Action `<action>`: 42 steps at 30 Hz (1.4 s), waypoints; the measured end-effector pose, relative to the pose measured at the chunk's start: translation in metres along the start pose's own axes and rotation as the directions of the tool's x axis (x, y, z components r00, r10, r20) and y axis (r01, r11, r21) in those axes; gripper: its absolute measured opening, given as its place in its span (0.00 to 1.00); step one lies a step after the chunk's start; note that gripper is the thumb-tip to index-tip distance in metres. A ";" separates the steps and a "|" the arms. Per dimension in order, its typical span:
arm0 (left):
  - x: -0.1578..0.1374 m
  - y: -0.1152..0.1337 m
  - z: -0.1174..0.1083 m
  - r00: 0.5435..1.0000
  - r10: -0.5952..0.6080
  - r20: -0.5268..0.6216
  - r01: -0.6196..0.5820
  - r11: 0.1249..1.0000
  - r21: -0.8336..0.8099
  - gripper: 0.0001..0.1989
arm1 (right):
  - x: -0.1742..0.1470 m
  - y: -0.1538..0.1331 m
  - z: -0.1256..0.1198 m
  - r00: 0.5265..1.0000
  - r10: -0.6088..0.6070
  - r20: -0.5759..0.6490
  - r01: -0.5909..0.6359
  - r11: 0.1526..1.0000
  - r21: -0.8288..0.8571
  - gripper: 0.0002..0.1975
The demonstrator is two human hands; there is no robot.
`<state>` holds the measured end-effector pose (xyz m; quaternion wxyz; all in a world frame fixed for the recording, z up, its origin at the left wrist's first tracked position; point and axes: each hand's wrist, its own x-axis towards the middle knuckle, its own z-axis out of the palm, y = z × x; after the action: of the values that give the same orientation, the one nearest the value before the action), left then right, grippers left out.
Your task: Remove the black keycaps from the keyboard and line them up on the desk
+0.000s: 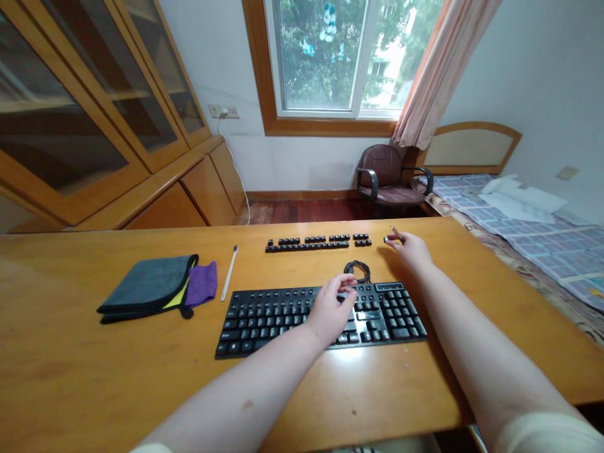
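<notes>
A black keyboard (278, 318) lies on the wooden desk, with its top row showing bare sockets where keycaps are off. My left hand (333, 305) is over the right-middle part of the keyboard, fingers loosely curved and apart, with nothing seen in them. Beyond the keyboard, loose black keycaps (306, 246) stand in two rows. My right hand (412, 250) is to the right of these rows, its fingertips pinched on a small dark keycap (386, 240). A thin brown stick-like thing (396, 233) also pokes out from that hand; its kind is unclear.
A coiled black cable (358, 271) lies behind the keyboard. Left of it are a white toothbrush (229, 275), a folded grey cloth (148, 283) and a purple cloth (202, 283). Past the desk (70, 377) stand an armchair (384, 173) and a bed (476, 195).
</notes>
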<state>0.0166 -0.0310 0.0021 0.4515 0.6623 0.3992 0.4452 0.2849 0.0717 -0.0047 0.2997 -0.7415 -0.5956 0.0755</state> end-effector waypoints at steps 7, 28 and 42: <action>-0.001 0.000 -0.001 1.000 0.002 0.014 -0.003 0.998 0.056 0.10 | 0.019 0.027 0.024 0.997 -0.066 0.045 0.074 0.977 -0.198 0.16; 0.000 0.003 -0.001 1.000 -0.011 0.024 0.008 0.995 0.100 0.10 | 0.021 0.030 0.035 0.979 -0.198 0.051 0.204 0.945 -0.256 0.15; -0.001 0.001 -0.001 1.000 0.005 0.029 -0.008 0.994 0.105 0.10 | 0.022 0.029 0.037 0.979 -0.197 0.054 0.204 0.949 -0.239 0.14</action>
<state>0.0156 -0.0318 0.0029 0.4202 0.6927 0.4136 0.4154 0.2980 0.1018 -0.0451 0.2038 -0.7070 -0.6769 -0.0182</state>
